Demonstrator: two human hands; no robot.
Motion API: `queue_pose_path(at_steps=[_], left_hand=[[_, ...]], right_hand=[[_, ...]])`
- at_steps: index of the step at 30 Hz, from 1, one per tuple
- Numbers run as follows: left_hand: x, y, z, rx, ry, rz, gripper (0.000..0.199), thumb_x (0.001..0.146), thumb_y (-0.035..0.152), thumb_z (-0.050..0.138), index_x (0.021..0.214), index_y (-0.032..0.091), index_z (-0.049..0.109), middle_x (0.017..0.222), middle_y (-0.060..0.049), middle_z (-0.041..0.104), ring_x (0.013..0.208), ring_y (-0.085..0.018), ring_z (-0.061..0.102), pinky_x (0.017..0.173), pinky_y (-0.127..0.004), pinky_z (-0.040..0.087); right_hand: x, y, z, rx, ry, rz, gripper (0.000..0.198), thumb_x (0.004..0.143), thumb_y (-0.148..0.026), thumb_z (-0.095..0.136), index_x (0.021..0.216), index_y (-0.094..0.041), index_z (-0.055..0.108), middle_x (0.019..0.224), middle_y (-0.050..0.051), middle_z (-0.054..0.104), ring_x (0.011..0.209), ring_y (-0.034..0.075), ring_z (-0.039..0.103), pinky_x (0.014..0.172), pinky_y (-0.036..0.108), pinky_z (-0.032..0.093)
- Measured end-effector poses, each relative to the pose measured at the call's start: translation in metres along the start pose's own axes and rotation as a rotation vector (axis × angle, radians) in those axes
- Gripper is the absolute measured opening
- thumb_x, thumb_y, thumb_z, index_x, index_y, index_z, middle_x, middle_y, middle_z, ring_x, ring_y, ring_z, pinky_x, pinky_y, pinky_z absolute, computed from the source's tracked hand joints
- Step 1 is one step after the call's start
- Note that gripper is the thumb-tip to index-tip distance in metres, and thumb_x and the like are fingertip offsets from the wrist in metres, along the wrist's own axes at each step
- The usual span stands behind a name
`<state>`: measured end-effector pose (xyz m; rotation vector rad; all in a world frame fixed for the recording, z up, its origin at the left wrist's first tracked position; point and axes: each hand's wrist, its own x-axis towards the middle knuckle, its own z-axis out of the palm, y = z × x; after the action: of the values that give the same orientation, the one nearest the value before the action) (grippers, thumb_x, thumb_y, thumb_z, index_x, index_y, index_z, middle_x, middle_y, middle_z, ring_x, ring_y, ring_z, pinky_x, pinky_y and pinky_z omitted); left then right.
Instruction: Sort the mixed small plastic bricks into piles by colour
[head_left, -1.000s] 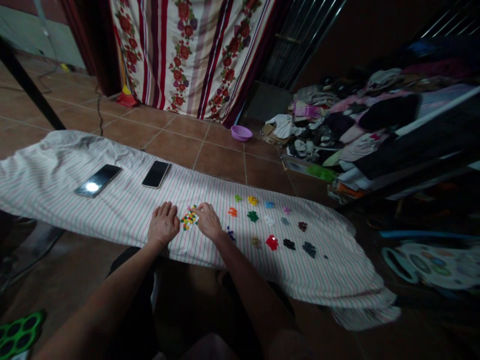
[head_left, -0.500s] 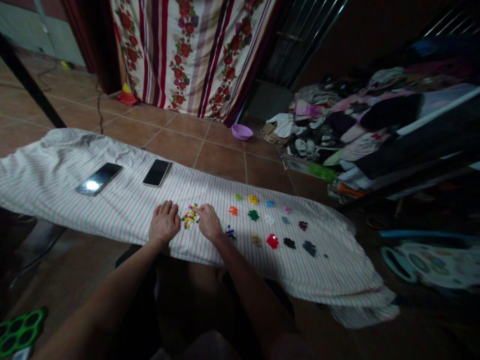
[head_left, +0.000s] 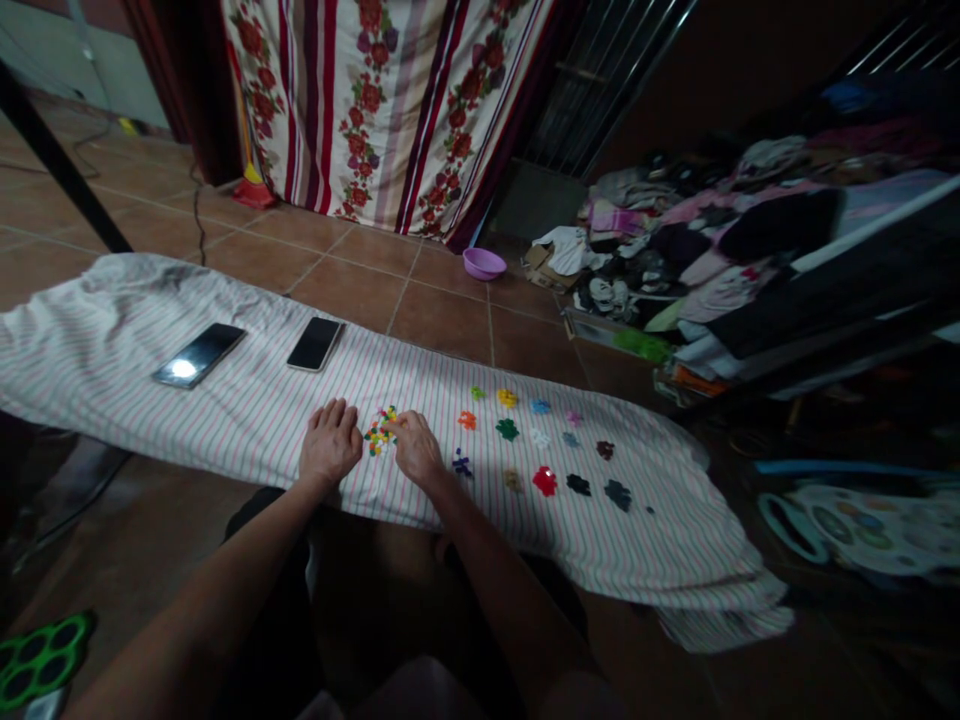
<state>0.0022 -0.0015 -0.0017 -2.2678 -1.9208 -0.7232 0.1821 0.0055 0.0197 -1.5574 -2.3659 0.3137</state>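
A pile of small mixed-colour pieces, yellow, white, orange, green and red, lies on the striped cloth between my hands. My left hand rests flat just left of the pile, fingers out and holding nothing. At the pile's right edge, my right hand has its fingertips drawn together among the pieces; anything between them is too small to make out. Right of that hand, like-coloured pieces lie in separate clusters, among them orange, dark green, yellow, dark blue, red and black.
Two phones lie on the left part of the striped cloth. Beyond it, a purple basin sits on the tiled floor before a floral curtain. Heaped clothes fill the right background.
My right hand has shifted slightly left and nearer to me, and its index finger is more bent over the pile. My left hand stays flat in place.
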Motion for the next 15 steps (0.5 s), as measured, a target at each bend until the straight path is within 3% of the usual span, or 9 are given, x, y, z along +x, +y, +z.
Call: queue_pose_path(at_steps=[15], left_hand=[[0.0, -0.002, 0.002, -0.012, 0.008, 0.007, 0.039, 0.086, 0.025, 0.04, 0.118, 0.013, 0.06, 0.131, -0.019, 0.057, 0.127, -0.031, 0.048, 0.107, -0.047, 0.033]], right_hand=[[0.018, -0.017, -0.014, -0.074, -0.086, 0.125, 0.022, 0.094, -0.027, 0.05, 0.098, -0.024, 0.071, 0.101, 0.005, 0.062, 0.101, 0.017, 0.054, 0.092, 0.027, 0.041]])
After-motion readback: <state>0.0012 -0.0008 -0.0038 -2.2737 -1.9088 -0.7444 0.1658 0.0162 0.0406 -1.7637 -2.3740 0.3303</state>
